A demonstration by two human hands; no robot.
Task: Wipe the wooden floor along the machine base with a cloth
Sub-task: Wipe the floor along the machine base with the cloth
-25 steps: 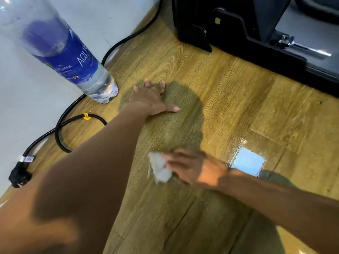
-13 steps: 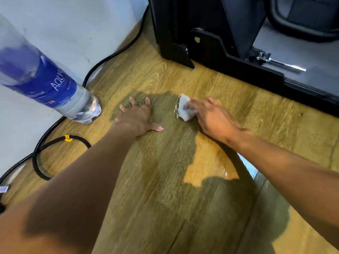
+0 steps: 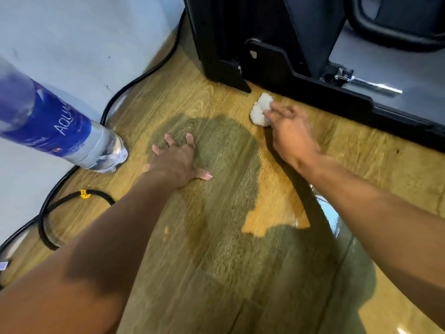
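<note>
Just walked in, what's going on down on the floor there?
A person is wiping the wooden floor with a white cloth. The right hand presses the cloth down close beside the black machine base. The left hand rests flat on the floor. A water bottle stands near the wall.

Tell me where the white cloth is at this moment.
In the head view, the cloth lies on the wooden floor, right of centre, under the right hand, close to the black machine base.

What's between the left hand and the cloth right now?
Nothing: in the head view, only bare, partly shadowed wooden floor separates the left hand from the cloth.
</note>
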